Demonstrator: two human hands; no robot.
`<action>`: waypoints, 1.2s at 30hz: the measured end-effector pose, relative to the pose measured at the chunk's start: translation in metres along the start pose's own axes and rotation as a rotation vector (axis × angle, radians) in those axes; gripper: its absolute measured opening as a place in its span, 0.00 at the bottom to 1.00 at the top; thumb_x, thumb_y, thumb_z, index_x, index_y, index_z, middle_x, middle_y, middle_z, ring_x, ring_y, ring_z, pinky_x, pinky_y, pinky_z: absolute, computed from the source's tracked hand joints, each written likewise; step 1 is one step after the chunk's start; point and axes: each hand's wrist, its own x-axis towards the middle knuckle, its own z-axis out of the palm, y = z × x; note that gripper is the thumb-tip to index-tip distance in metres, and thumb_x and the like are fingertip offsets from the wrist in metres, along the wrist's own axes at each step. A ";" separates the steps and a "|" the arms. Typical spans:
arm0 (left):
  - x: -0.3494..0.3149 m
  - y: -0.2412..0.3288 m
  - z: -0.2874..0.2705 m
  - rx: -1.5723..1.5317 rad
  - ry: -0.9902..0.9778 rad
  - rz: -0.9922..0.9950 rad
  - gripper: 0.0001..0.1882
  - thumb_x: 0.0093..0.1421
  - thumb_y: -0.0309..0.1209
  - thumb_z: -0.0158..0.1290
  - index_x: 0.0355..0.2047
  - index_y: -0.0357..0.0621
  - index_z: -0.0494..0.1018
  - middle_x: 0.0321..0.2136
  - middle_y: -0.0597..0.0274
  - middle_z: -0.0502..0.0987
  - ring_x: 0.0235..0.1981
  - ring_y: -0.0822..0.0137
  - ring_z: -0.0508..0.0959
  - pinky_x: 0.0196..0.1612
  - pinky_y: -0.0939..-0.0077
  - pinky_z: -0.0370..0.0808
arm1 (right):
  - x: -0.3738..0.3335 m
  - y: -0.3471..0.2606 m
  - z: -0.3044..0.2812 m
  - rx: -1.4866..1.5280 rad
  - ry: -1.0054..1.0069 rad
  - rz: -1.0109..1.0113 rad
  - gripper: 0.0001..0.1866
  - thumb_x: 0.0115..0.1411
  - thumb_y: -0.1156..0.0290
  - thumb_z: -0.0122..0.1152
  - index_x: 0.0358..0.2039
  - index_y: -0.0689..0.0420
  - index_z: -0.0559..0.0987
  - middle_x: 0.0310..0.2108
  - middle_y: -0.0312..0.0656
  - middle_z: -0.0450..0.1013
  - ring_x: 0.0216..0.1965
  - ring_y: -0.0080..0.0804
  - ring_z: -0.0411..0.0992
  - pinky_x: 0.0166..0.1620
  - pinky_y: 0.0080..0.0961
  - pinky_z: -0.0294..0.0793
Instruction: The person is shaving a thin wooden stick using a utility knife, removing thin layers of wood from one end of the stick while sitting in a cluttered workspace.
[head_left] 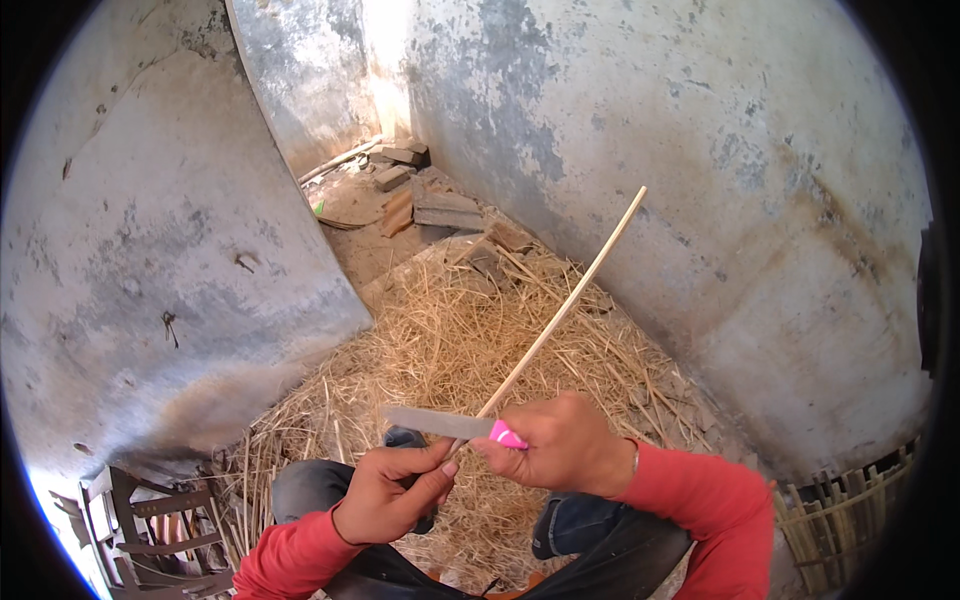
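A long, thin, pale stick, bamboo or wood, slants up and away to the right from my hands. Its near end is pinched between the thumb and fingers of my left hand, which is closed. My right hand is wrapped around the pink handle of a knife. The grey blade points left and lies across the stick just beyond my left fingertips. Whether the edge bites into the stick cannot be made out.
Pale shavings and straw cover the floor around my legs. Broken bricks and slabs lie in the far corner. Weathered walls stand on both sides. A dark slatted wooden frame is at lower left, a bamboo slat panel at lower right.
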 end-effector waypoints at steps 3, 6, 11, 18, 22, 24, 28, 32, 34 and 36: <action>0.000 0.002 -0.002 0.000 0.021 -0.022 0.18 0.68 0.23 0.50 0.58 0.35 0.71 0.23 0.73 0.71 0.23 0.83 0.67 0.25 0.87 0.64 | 0.002 0.002 0.001 -0.060 -0.012 -0.016 0.21 0.60 0.53 0.62 0.16 0.53 0.75 0.12 0.42 0.69 0.12 0.40 0.69 0.17 0.35 0.68; -0.002 0.004 -0.006 -0.057 0.047 -0.048 0.19 0.67 0.22 0.50 0.58 0.35 0.71 0.23 0.73 0.71 0.23 0.83 0.67 0.25 0.86 0.64 | 0.008 0.026 -0.006 -0.205 0.137 -0.006 0.24 0.61 0.50 0.61 0.15 0.53 0.74 0.12 0.41 0.69 0.12 0.38 0.70 0.17 0.34 0.68; -0.008 -0.004 -0.010 -0.026 0.026 -0.016 0.19 0.67 0.22 0.51 0.58 0.35 0.70 0.22 0.73 0.70 0.22 0.83 0.66 0.24 0.86 0.64 | 0.018 0.071 -0.052 -0.170 0.420 0.287 0.26 0.66 0.53 0.56 0.16 0.59 0.73 0.10 0.43 0.60 0.11 0.36 0.59 0.18 0.34 0.61; -0.006 -0.006 -0.007 -0.023 -0.031 -0.006 0.18 0.68 0.23 0.50 0.57 0.35 0.72 0.21 0.74 0.70 0.21 0.84 0.66 0.23 0.86 0.63 | 0.018 0.100 -0.073 -0.278 0.565 0.379 0.28 0.67 0.51 0.55 0.17 0.61 0.71 0.10 0.42 0.56 0.14 0.30 0.53 0.20 0.31 0.57; -0.006 -0.013 -0.010 -0.008 -0.080 -0.010 0.18 0.68 0.24 0.50 0.57 0.35 0.72 0.21 0.75 0.70 0.21 0.85 0.65 0.22 0.87 0.62 | 0.020 0.121 -0.087 -0.279 0.672 0.469 0.30 0.69 0.52 0.52 0.16 0.63 0.69 0.11 0.39 0.53 0.15 0.26 0.51 0.20 0.32 0.54; -0.011 -0.008 -0.004 -0.034 -0.089 -0.007 0.18 0.67 0.22 0.50 0.57 0.34 0.72 0.20 0.73 0.69 0.20 0.85 0.64 0.21 0.86 0.60 | 0.003 0.146 -0.107 -0.279 0.730 0.554 0.31 0.69 0.52 0.51 0.16 0.63 0.67 0.11 0.38 0.52 0.16 0.24 0.51 0.20 0.32 0.53; -0.008 -0.007 -0.003 -0.065 -0.103 -0.013 0.18 0.68 0.21 0.49 0.57 0.32 0.71 0.20 0.72 0.68 0.20 0.84 0.63 0.21 0.85 0.58 | -0.014 0.158 -0.117 -0.112 0.867 0.561 0.32 0.71 0.50 0.48 0.13 0.56 0.62 0.12 0.28 0.53 0.16 0.20 0.50 0.21 0.28 0.51; -0.005 -0.010 -0.002 -0.081 -0.108 -0.048 0.18 0.68 0.21 0.48 0.58 0.33 0.70 0.21 0.72 0.67 0.20 0.83 0.62 0.21 0.85 0.58 | -0.009 0.120 -0.091 0.087 0.661 0.423 0.28 0.70 0.56 0.50 0.17 0.62 0.67 0.12 0.36 0.53 0.17 0.22 0.52 0.22 0.30 0.54; -0.005 -0.009 0.000 -0.084 -0.097 -0.038 0.18 0.68 0.21 0.48 0.58 0.33 0.70 0.21 0.72 0.67 0.20 0.83 0.62 0.21 0.85 0.58 | -0.003 0.092 -0.078 0.053 0.566 0.368 0.25 0.68 0.56 0.52 0.19 0.62 0.71 0.12 0.38 0.55 0.17 0.22 0.54 0.22 0.29 0.56; -0.004 -0.009 0.001 -0.088 -0.086 -0.024 0.18 0.68 0.21 0.48 0.58 0.34 0.70 0.21 0.72 0.67 0.20 0.83 0.63 0.21 0.85 0.58 | 0.004 0.061 -0.067 0.018 0.364 0.322 0.21 0.66 0.57 0.56 0.24 0.61 0.78 0.11 0.42 0.60 0.15 0.25 0.59 0.21 0.28 0.61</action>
